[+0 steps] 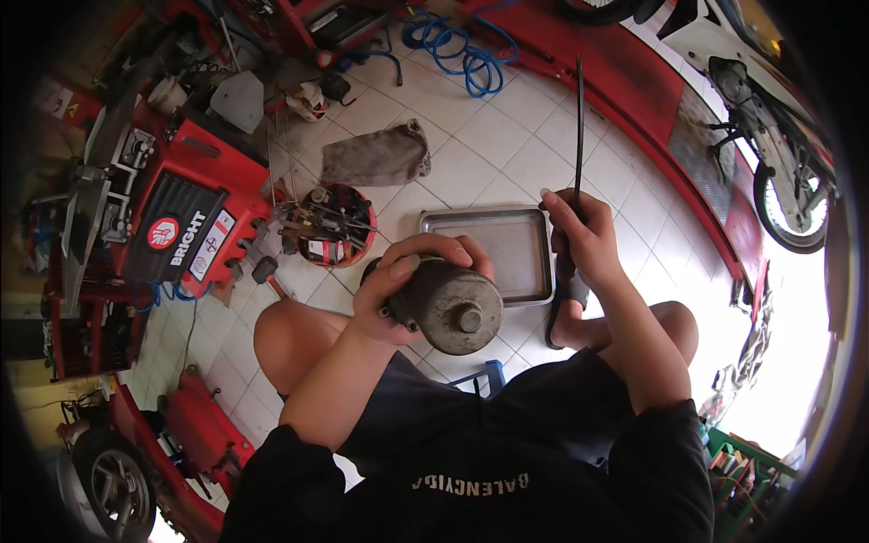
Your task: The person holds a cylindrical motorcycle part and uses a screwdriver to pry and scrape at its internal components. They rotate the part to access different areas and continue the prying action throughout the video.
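Observation:
Gripped in my left hand [394, 281] is a grimy cylindrical metal housing [457, 317], its end cap with a central boss facing up toward me and smaller fittings on its left side. My right hand [584, 231] is closed on a long, thin dark rod [578, 127] that points up and away from me; its lower end is hard to make out behind the hand. A rectangular metal tray [475, 214] lies on the floor beyond the housing, just left of my right hand, partly hidden by my left hand and the housing.
On the tiled floor are a tub of tools [330, 226], a grey cloth [371, 154] and coiled blue hose [471, 59]. A red machine [204, 181] stands left, a motorcycle [751, 109] by a red platform [615, 81] right, a wheel [113, 489] lower left.

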Action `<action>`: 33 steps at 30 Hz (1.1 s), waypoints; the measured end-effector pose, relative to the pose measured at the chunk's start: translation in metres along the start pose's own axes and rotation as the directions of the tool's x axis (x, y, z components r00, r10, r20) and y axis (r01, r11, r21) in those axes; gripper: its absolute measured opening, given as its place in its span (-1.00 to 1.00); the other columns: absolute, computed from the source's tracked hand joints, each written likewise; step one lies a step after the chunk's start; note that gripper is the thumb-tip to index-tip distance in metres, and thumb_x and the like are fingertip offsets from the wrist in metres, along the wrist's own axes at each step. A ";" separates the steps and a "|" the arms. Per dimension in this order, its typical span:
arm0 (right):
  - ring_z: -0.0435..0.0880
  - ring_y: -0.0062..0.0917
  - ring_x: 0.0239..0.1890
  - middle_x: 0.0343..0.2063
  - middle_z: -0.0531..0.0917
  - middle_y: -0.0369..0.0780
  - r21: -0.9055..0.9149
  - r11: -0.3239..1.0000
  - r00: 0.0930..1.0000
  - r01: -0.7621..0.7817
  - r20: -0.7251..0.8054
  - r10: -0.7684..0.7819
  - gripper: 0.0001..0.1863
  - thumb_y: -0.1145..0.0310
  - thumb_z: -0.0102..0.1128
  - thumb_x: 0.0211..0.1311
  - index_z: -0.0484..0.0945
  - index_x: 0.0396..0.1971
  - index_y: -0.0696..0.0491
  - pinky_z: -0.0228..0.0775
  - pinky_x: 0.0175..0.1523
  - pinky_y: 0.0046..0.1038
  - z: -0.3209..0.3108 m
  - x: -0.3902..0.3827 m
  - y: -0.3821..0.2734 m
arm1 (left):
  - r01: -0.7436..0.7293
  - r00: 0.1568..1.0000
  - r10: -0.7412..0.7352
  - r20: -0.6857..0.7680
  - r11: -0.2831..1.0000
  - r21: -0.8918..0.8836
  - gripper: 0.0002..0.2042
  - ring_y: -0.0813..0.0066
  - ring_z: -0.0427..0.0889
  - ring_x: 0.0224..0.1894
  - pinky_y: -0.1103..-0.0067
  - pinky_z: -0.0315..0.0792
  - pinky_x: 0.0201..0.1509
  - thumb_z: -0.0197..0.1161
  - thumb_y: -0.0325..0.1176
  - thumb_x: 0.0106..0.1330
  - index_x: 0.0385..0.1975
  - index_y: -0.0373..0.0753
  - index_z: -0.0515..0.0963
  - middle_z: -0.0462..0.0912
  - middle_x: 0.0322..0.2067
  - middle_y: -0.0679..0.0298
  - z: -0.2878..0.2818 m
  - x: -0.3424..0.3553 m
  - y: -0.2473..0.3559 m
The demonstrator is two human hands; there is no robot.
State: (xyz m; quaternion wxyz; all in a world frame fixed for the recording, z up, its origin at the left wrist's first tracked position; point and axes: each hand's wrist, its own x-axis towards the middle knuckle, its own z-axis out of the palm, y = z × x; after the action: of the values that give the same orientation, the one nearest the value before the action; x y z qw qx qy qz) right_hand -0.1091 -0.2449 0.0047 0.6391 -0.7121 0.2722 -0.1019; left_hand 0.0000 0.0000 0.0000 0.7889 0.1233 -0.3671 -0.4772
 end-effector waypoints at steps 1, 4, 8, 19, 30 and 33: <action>0.46 -0.67 -0.72 -0.70 0.50 -0.33 -0.011 0.999 0.999 -0.048 -0.003 0.048 -0.55 0.00 0.33 0.32 0.63 -0.28 0.17 0.31 -0.58 -0.55 -0.001 -0.002 -0.006 | 0.023 0.997 -0.018 -0.074 0.998 0.062 -0.46 0.12 0.47 -0.06 0.41 0.45 -0.25 -0.06 0.12 0.46 0.24 -0.15 0.42 0.47 0.05 -0.03 0.005 -0.001 -0.002; 0.48 -0.69 -0.66 -0.69 0.50 -0.34 -0.029 0.997 0.997 -0.074 -0.007 0.073 -0.55 0.01 0.31 0.34 0.63 -0.31 0.19 0.32 -0.52 -0.57 -0.003 -0.001 -0.004 | 0.084 0.928 -0.116 -0.354 0.991 -0.104 -0.46 0.15 0.39 -0.13 0.56 0.37 -0.46 -0.11 0.17 0.46 0.19 -0.09 0.48 0.45 -0.04 -0.05 0.025 -0.007 -0.010; 0.47 -0.71 -0.63 -0.67 0.50 -0.36 0.074 0.997 1.000 -0.001 -0.009 0.002 -0.56 0.03 0.32 0.34 0.62 -0.34 0.20 0.34 -0.48 -0.58 0.012 0.014 0.012 | 0.044 0.889 -0.187 -0.418 0.943 -0.330 -0.37 0.18 0.42 -0.13 0.60 0.31 -0.47 -0.16 0.22 0.45 0.24 -0.20 0.38 0.44 0.02 0.01 0.022 -0.006 0.002; 0.40 -0.69 -0.61 -0.65 0.43 -0.39 0.228 0.967 0.993 -0.116 0.047 0.108 -0.57 0.07 0.31 0.37 0.57 -0.35 0.21 0.34 -0.47 -0.55 0.020 0.019 0.021 | 0.063 0.676 0.055 -0.735 0.989 0.131 -0.55 0.52 0.52 -0.12 0.47 0.41 -0.25 -0.14 -0.02 0.59 0.24 -0.20 0.39 0.59 0.02 0.26 0.027 0.005 -0.004; 0.42 -0.71 -0.62 -0.66 0.45 -0.38 0.155 0.981 0.988 -0.114 0.124 0.095 -0.58 0.09 0.30 0.37 0.60 -0.39 0.22 0.31 -0.50 -0.57 0.036 0.009 0.020 | 0.105 0.569 0.146 -0.809 0.963 0.247 -0.55 0.53 0.52 -0.18 0.47 0.42 -0.24 -0.08 -0.03 0.60 0.21 -0.25 0.43 0.61 -0.07 0.29 0.026 0.014 -0.017; 0.43 -0.71 -0.63 -0.68 0.46 -0.37 0.175 0.981 0.992 -0.089 0.098 0.073 -0.59 0.10 0.30 0.37 0.60 -0.41 0.22 0.31 -0.50 -0.58 0.034 0.010 0.023 | 0.099 0.551 0.124 -0.825 0.972 0.212 -0.56 0.50 0.52 -0.20 0.47 0.41 -0.25 -0.08 -0.03 0.59 0.20 -0.25 0.44 0.61 -0.09 0.28 0.023 0.015 -0.020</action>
State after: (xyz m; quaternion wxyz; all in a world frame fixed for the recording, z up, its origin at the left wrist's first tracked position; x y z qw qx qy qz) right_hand -0.0901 -0.2220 -0.0253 0.7158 -0.6441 0.2612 -0.0671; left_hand -0.0253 -0.0195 0.0124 0.8514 0.4238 -0.0039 -0.3092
